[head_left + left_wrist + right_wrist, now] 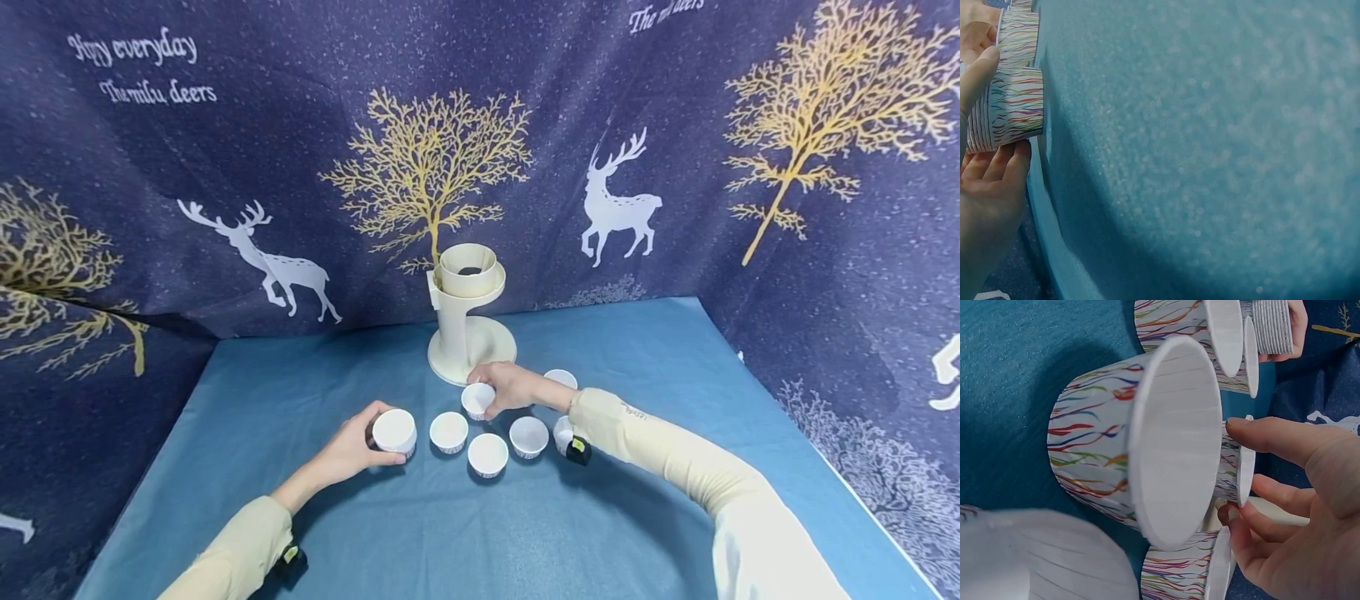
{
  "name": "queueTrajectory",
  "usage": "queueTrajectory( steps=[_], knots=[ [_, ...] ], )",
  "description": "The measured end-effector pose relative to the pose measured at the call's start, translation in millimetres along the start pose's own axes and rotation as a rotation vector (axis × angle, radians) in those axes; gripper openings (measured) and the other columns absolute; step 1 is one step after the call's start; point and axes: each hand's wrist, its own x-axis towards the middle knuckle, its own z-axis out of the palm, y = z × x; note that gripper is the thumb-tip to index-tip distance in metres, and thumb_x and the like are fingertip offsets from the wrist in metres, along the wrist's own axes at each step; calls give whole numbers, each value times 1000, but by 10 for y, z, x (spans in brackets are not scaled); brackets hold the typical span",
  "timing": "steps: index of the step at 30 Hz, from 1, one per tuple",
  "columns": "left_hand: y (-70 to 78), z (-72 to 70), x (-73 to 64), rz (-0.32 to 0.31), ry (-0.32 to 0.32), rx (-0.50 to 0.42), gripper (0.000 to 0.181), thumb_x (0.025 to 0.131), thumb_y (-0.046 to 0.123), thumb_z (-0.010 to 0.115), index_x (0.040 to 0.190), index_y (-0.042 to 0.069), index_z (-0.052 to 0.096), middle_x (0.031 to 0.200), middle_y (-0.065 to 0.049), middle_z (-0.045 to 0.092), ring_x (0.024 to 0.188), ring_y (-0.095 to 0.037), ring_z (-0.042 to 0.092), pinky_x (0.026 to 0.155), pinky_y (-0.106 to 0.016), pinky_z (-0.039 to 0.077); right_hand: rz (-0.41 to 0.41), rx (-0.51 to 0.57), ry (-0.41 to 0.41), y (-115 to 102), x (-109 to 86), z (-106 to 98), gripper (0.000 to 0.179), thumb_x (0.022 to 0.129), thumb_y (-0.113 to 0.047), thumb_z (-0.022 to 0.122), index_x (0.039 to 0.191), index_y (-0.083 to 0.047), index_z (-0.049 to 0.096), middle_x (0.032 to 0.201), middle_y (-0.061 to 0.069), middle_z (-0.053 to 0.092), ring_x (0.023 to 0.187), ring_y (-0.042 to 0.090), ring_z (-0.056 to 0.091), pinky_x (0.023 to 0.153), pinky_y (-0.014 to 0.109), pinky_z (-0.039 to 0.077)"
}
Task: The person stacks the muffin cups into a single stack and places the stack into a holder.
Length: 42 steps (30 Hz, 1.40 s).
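Hands (357, 443) (curled) grip cup stack (394, 433) left, single cup (477, 401) right.

Wall cloth (285, 142), beyond and left of the left hand (365, 442): "H…ppy everyday", "The milu deers"; beyond and right of the right hand (512, 387): "The m… deers". Right sleeve (660, 442), behind it: unreadable lettering.

My right sleeve (675, 458) throws a soft shadow (637, 500) on the bright tablecloth (390, 533); my left wrist's view is dimmer; my right's blurs the closest cup (1066, 562).
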Motion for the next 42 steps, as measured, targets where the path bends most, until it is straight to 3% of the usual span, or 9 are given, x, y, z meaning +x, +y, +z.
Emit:
queueTrajectory(
  steps=[2,9,13,32,39,42],
  knots=[
    [-17,9,2,10,5,-2,55,66,11,81,111,10,51,111,-8,59,98,-19,59,80,-25,46,-9,-19,-1,-1,1,12,63,62,-11,83,119,-8,57,114,5,63,107,21,56,91,34,43],
    [-331,84,88,1,11,-3,60,63,22,84,112,18,50,112,-2,59,100,-16,58,82,-25,45,5,-76,-14,-9,26,41,63,65,-15,82,122,-11,56,120,0,61,109,18,55,90,33,43],
    [-380,80,107,15,5,-7,61,62,27,84,112,20,50,111,-1,59,99,-16,58,81,-25,45,1,-99,-4,-6,35,52,60,66,-19,81,121,-13,57,119,-1,61,108,16,55,89,31,44],
    [-368,62,100,11,-6,15,64,63,28,83,116,20,49,113,-1,58,100,-16,56,82,-26,44,-29,-109,61,-36,27,63,56,69,-26,79,119,-14,57,119,0,62,105,17,58,84,30,45],
    [-29,-9,14,5,-17,24,59,67,14,81,117,10,49,113,-7,58,99,-20,57,80,-25,45,-95,-68,104,-13,33,89,53,70,-22,78,116,-9,58,114,3,64,103,17,59,86,30,44],
    [4,-14,6,5,-13,15,59,67,14,81,117,11,49,113,-7,58,99,-20,57,81,-25,45,-90,-44,117,-17,37,98,52,70,-23,78,116,-10,57,110,4,65,100,17,60,84,30,45]
  ],
)
